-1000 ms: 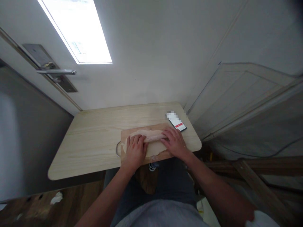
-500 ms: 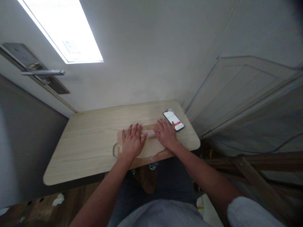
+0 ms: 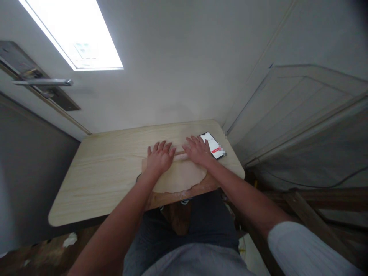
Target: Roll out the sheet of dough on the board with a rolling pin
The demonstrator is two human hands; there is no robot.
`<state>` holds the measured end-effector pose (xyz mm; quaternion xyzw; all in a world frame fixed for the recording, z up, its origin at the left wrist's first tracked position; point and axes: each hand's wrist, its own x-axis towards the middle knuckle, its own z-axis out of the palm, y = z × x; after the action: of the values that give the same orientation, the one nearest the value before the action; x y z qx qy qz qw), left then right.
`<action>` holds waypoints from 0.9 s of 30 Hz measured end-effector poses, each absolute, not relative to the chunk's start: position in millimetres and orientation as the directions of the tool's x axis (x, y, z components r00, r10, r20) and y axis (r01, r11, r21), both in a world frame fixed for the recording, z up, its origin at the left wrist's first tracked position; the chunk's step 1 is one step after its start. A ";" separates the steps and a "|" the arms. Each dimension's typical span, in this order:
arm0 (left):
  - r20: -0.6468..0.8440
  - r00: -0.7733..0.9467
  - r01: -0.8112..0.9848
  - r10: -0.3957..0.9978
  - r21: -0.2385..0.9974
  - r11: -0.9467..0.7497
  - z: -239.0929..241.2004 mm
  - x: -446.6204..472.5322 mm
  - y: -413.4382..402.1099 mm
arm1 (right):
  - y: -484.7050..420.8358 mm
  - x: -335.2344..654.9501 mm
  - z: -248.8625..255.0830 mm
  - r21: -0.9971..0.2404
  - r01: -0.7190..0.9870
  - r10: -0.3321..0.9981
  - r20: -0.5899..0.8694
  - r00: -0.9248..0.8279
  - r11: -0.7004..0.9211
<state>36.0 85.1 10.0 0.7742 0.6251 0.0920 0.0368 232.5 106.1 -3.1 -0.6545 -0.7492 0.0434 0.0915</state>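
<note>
A pale sheet of dough (image 3: pixel 181 177) lies flat on a brown wooden board (image 3: pixel 207 183) at the near edge of a light wooden table (image 3: pixel 109 168). A wooden rolling pin (image 3: pixel 179 153) rests across the dough's far edge. My left hand (image 3: pixel 159 156) presses on the pin's left part with fingers stretched out flat. My right hand (image 3: pixel 198 150) presses on its right part, fingers also stretched forward. Most of the pin is hidden under my palms.
A phone (image 3: pixel 213 145) with a lit screen lies on the table just right of my right hand. A white door with a metal handle (image 3: pixel 43 82) stands behind the table. Wooden panels lean at the right. The floor below shows scraps.
Both hands have pushed the rolling pin away from me, from the middle of the board to its far edge. The dough behind it now lies flatter and wider.
</note>
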 end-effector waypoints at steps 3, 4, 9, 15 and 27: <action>0.049 0.213 0.959 0.976 0.182 -0.218 10.2 33.8 98.7 | 115.9 233.3 -2.1 -0.182 0.970 0.986 0.031 -0.161 0.164; 0.042 0.218 0.958 0.975 0.182 -0.222 10.5 33.6 102.0 | 118.1 233.3 -1.8 -0.181 0.969 0.985 0.020 -0.170 0.171; 0.089 0.229 0.955 0.969 0.170 -0.241 12.2 36.6 93.7 | 108.7 233.1 -0.6 -0.175 0.974 0.989 0.043 -0.140 0.146; 0.192 0.224 0.947 0.956 0.190 -0.260 10.6 40.8 37.5 | 52.1 237.5 2.0 -0.188 0.968 0.975 0.179 -0.133 0.166; 0.291 0.322 0.853 0.901 0.324 -0.409 0.6 29.0 -12.9 | -45.9 244.7 -11.6 -0.247 0.942 0.941 0.306 -0.146 0.226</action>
<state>29.0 -12.9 0.6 0.8110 0.5407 0.2164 0.0552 244.7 -45.9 -11.6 -0.6220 -0.7569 -0.0018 0.2004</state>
